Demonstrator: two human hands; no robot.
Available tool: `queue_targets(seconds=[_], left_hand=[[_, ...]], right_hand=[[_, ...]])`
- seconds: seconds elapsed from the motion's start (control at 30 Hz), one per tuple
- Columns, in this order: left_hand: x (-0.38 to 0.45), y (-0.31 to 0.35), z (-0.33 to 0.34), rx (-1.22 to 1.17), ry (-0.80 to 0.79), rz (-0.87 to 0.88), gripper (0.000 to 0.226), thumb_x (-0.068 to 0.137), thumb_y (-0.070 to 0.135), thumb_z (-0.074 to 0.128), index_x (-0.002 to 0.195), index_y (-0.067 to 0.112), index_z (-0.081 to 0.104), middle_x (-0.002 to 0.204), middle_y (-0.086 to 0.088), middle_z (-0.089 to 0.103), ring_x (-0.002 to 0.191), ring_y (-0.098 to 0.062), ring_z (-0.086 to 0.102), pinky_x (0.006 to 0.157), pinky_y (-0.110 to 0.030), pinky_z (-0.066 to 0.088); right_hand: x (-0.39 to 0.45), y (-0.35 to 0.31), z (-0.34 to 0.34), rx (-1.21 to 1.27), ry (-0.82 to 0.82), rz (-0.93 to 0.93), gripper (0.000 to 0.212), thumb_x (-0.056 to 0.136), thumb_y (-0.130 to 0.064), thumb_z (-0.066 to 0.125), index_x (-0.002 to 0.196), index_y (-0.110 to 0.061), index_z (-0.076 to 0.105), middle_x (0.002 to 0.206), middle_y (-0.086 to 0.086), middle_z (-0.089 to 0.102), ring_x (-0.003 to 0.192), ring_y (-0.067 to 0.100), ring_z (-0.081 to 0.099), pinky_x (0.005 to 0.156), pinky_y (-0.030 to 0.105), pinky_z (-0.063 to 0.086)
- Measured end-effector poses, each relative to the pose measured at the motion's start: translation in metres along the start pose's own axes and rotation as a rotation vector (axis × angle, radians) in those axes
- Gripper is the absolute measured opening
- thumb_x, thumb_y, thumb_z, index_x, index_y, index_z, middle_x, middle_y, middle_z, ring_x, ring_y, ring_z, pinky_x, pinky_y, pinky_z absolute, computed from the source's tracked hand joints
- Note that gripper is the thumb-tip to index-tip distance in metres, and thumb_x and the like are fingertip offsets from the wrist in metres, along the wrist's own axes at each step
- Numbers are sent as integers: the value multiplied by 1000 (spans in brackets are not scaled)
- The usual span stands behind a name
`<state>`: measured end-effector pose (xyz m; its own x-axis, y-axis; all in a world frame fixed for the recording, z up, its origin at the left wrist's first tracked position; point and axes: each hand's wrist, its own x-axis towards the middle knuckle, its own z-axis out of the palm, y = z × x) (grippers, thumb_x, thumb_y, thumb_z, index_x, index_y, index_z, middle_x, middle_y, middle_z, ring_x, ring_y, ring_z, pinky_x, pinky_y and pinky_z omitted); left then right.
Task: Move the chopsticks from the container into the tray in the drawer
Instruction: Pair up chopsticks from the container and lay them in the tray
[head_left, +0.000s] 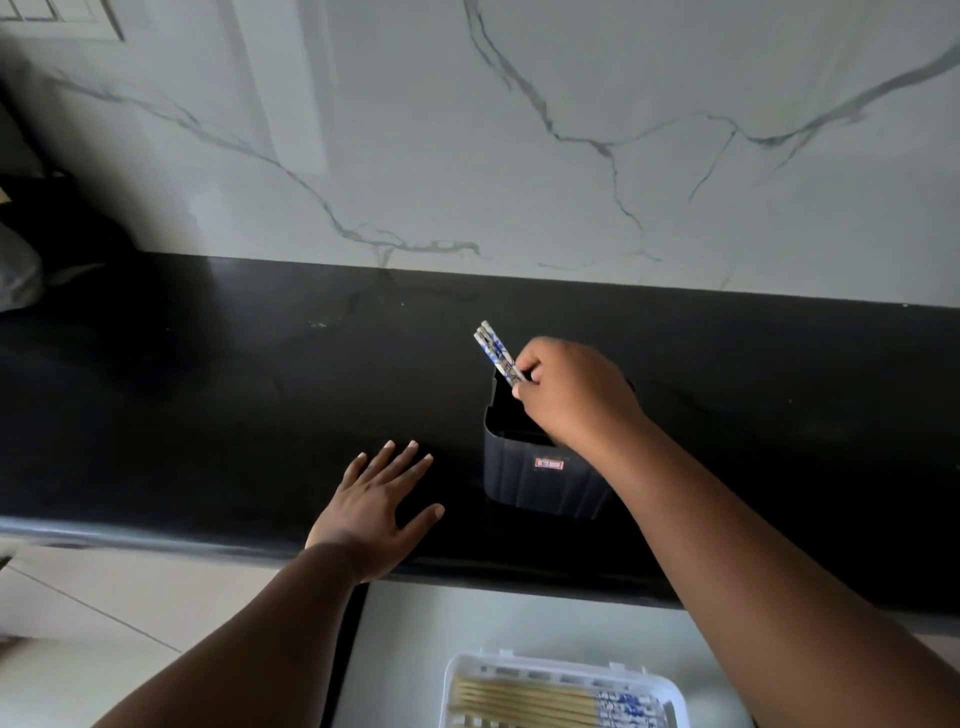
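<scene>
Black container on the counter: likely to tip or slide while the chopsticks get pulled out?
Probably some tip risk: the container looks taller than wide and is likely light plastic. The right hand grips the chopsticks at a slant, so the pull could drag on its rim. The left hand lies flat on the counter, apart from it, giving no bracing.

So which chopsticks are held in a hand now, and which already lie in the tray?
The blue-and-white patterned chopsticks above the black container are in the right hand; the others lie flat in the white tray.
</scene>
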<state>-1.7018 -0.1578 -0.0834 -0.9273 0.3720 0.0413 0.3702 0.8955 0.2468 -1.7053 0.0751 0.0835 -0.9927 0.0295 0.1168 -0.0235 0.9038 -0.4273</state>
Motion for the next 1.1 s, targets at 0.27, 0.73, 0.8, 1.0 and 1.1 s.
queue_targets(seconds=[0.27,0.73,0.8,1.0,1.1], left_hand=[[-1,0,1,-23,9,5,76,85,75,18,152,38,16,157,18,-1,145,-5,-13,119,-33,-8],[-1,-1,3,-19,20,6,78,84,76,15,152,39,16,156,19,-2,144,-4,-13,119,-32,-9],[-1,-2,3,-17,16,3,78,84,77,14,152,40,15,156,20,-3,144,-4,-14,119,-32,-10],[-1,-1,4,-16,10,0,78,83,77,14,152,40,14,156,20,-3,145,-4,-14,119,-32,-9],[0,-1,4,-7,12,1,78,83,77,15,152,39,15,155,20,-3,145,-4,-14,119,-32,-9]], right_hand=[[34,28,34,236,-97,243,20,83,-30,69,98,-23,58,97,1,65,87,21,62,74,33,47],[34,39,35,557,-109,196,16,80,-10,75,89,-20,66,69,-5,66,63,7,58,60,23,41],[34,40,31,565,-89,182,13,82,-10,74,89,-20,69,73,-4,68,66,8,61,62,22,44],[21,31,-5,803,73,108,18,80,-6,75,90,-20,72,75,0,74,67,10,71,55,14,48],[11,17,-35,1040,150,49,18,79,-5,75,90,-20,73,77,2,76,74,16,74,67,26,59]])
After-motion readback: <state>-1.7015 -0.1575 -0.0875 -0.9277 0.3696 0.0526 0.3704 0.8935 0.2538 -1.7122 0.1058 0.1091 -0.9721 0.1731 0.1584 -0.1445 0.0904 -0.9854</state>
